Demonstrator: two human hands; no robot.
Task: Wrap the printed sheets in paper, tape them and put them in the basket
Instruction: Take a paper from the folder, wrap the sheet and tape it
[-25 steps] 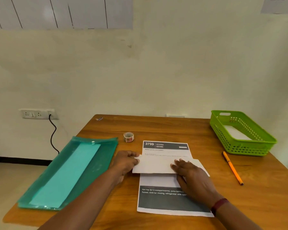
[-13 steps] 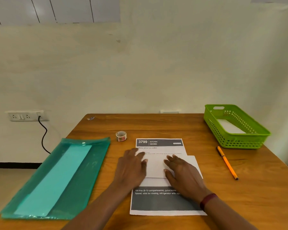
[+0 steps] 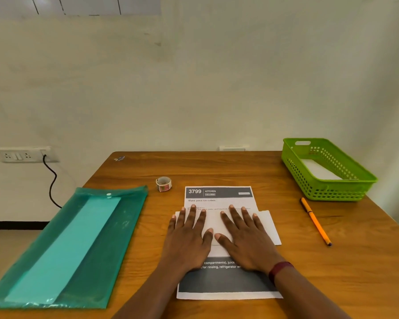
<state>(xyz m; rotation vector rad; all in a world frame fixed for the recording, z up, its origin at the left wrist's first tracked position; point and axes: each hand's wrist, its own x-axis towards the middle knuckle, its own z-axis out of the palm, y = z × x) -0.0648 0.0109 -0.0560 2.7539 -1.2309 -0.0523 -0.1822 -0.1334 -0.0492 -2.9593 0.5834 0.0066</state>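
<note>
Hands, left point(image 3: 189, 236) and right point(image 3: 244, 233), lie flat and spread side by side, gripping nothing, on the folded white paper point(image 3: 266, 224) across the printed sheet point(image 3: 219, 196); press outward toward 3 and 9 o'clock for a sharp crease.

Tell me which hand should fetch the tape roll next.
Left. The left hand lies on the tape roll's side, with bare table between them. The right hand would have to cross over, so it probably best stays pressing the white paper.

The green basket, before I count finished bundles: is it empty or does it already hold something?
Not empty. A flat white item lies on the floor of the green basket; what it is cannot be told.
</note>
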